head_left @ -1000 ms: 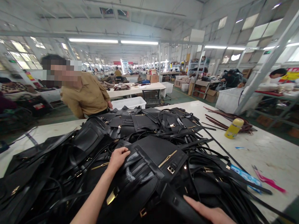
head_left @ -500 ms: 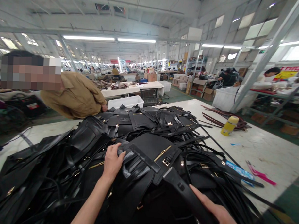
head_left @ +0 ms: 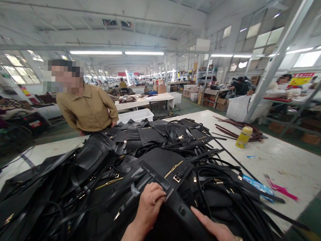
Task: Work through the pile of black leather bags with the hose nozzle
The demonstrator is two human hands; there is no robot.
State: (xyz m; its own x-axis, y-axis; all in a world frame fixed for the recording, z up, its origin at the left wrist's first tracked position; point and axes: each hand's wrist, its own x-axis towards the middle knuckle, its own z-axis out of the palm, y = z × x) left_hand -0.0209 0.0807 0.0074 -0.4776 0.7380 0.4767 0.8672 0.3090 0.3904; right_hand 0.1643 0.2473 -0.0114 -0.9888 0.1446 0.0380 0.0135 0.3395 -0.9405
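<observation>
In the head view a black leather bag piece (head_left: 185, 214), with a pale raw edge at its far end and a small slot, lies close to me. My left hand (head_left: 151, 201) has its fingers curled and pinched at that far end. Along the right side of the same piece runs my right hand (head_left: 216, 228), one finger stretched along its edge; its other fingers are mostly hidden. Just beyond lies a black bag panel (head_left: 161, 162) with a gold zip (head_left: 173, 169) and a gold buckle (head_left: 177, 178).
A large heap of black bag parts (head_left: 91, 151) and straps covers much of the white table (head_left: 288, 156). On the right are pink-handled scissors (head_left: 281, 189), a blue-and-white packet (head_left: 258, 185), a yellow bottle (head_left: 244, 137) and brown straps (head_left: 228, 126). A person in tan (head_left: 88, 107) stands across the table.
My left hand has moved right and toward me, from the panel's left side to the end of the bag piece, and its fingers have closed. The person in tan has straightened up.
</observation>
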